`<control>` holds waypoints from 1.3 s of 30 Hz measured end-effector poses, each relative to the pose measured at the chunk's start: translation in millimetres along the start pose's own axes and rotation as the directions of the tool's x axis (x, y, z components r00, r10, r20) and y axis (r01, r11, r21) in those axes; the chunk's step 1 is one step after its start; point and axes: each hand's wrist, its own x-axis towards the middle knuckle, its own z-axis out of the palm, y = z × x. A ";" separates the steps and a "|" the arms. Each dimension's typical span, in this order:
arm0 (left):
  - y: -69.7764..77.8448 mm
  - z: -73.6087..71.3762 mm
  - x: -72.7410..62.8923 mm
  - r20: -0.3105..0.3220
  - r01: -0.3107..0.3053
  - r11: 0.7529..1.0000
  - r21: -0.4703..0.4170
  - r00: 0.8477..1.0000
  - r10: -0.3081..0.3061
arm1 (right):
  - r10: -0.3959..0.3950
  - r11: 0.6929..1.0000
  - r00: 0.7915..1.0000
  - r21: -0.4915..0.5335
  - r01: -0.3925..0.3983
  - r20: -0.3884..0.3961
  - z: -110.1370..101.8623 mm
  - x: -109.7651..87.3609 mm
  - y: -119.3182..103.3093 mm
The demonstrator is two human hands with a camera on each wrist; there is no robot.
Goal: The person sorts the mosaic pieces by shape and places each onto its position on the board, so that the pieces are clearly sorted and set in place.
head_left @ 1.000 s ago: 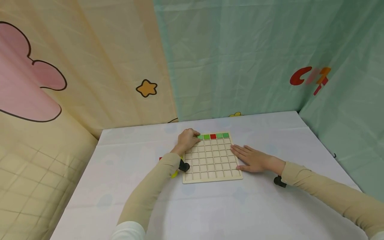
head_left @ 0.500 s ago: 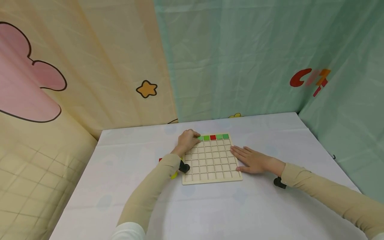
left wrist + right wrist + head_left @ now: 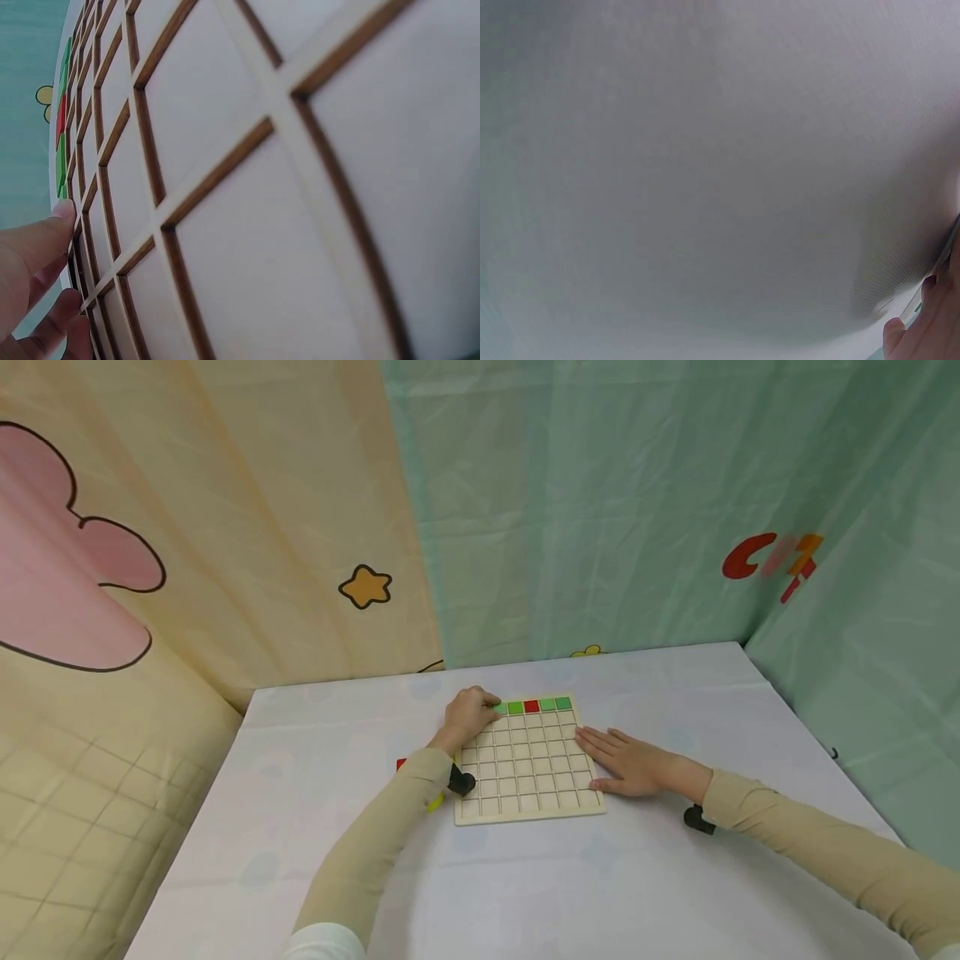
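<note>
A pale wooden grid board (image 3: 522, 768) lies flat on the table. Along its far row sit several square tiles in green shades, with one red tile (image 3: 532, 707) among them. At the left end of that row my left hand (image 3: 465, 714) reaches over the board and pinches a light green tile (image 3: 500, 708) between thumb and finger. In the left wrist view a fingertip (image 3: 64, 210) meets the end of the green tiles, the other fingers bent low by the grid. My right hand (image 3: 630, 762) rests flat beside the board, fingertips and thumb at its right edge.
A red piece (image 3: 401, 764) and a yellow piece (image 3: 435, 802) lie left of the board, partly hidden by the left forearm. A white cloth covers the table (image 3: 517, 893). Patterned curtains (image 3: 622, 527) hang behind and at both sides.
Both hands stay in the same places on and beside the board. The head view has tilted up slightly, so the scene sits a little lower in it.
</note>
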 end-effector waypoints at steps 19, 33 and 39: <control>2.9 6.4 -6.9 -0.055 0.033 0.998 -0.059 0.998 -0.037 | 0.003 1.000 1.000 -0.019 -0.003 -0.011 2.7 -0.8 -2.2; 6.4 3.7 -7.7 -0.059 0.044 0.996 -0.083 0.997 -0.049 | 0.006 1.000 1.000 -0.030 -0.006 -0.002 -1.2 0.2 -2.0; 5.3 5.1 -7.0 -0.058 0.047 0.997 -0.065 0.997 -0.051 | -0.001 0.999 1.000 -0.039 0.000 -0.014 0.7 0.4 0.7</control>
